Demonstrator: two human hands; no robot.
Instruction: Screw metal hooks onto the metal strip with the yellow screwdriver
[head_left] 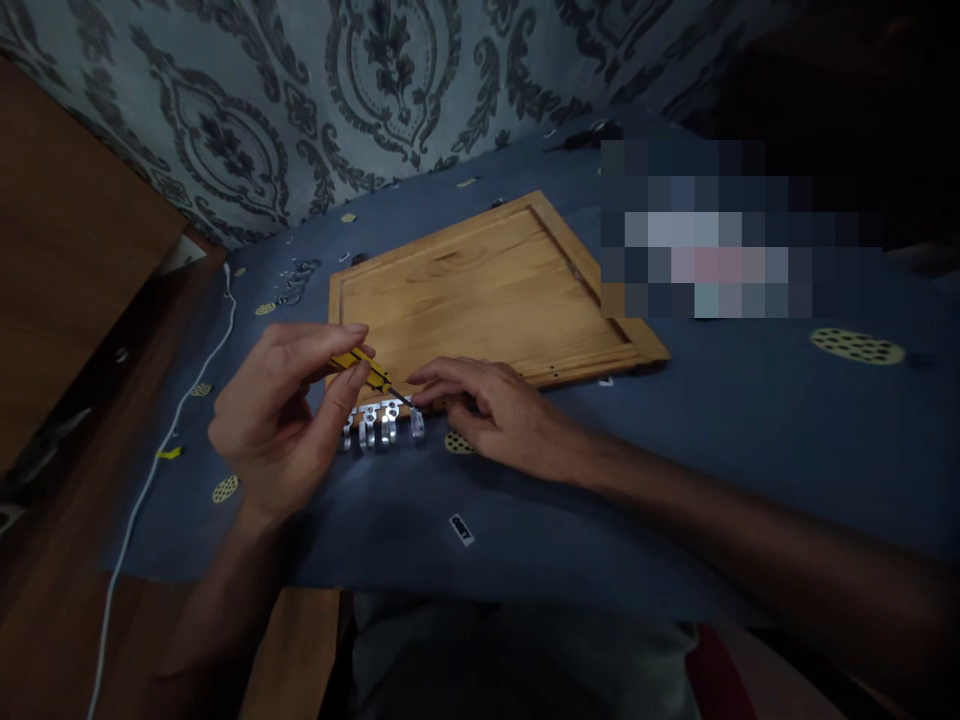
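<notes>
My left hand [289, 420] is closed around a yellow-and-black screwdriver [364, 368], gripped between thumb and fingers. Its dark shaft slants down to the right, to a shiny metal strip with several curved tabs [390, 420] along the near edge of a framed wooden panel [465, 290]. Beside the screwdriver's tip is my right hand [487, 405], its fingers bent together over the panel's edge, thumb underneath. What its fingertips pinch is too small to make out. The panel lies flat on a blue patterned cloth [570, 560].
Small loose metal pieces [298, 280] lie left of the panel. A white cable [161, 440] runs down the left side, near a small yellow piece [171, 453]. A dark tool [589, 135] lies toward the back. Patterned wallpaper [315, 90] rises behind; the upper right is blurred out.
</notes>
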